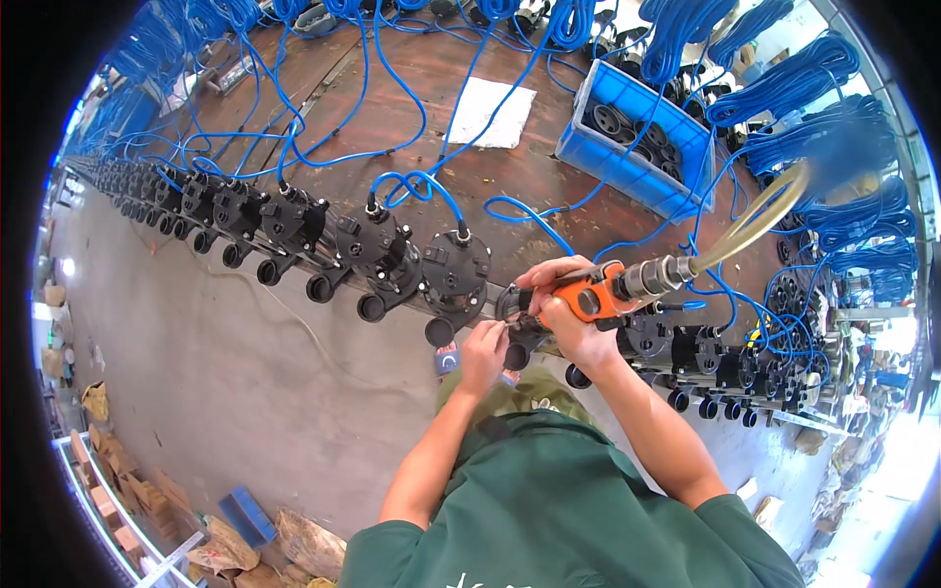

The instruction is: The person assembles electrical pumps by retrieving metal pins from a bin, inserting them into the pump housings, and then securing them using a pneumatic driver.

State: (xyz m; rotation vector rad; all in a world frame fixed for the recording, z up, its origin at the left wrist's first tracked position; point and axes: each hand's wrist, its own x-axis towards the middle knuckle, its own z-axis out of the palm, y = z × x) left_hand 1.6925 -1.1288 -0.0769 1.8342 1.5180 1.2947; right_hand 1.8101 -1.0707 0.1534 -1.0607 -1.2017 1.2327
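My right hand (580,331) is wrapped round an orange air screwdriver (612,286), whose metal fitting joins a yellowish air hose (753,227). The tool's dark front end points left at a black pump housing (518,345) on the bench edge, largely covered by my hands. My left hand (484,357) is at the near left side of that housing, its fingertips pinched together. Whatever they hold is too small to make out. Just left stands another black pump housing (456,267) with a blue cable rising from its top.
A long row of similar black housings (294,218) lines the bench edge on both sides. On the brown bench top (343,93) lie loose blue cables and a white sheet (493,113). A blue crate (627,162) holds round black parts. Coiled blue cables (784,80) hang beyond it.
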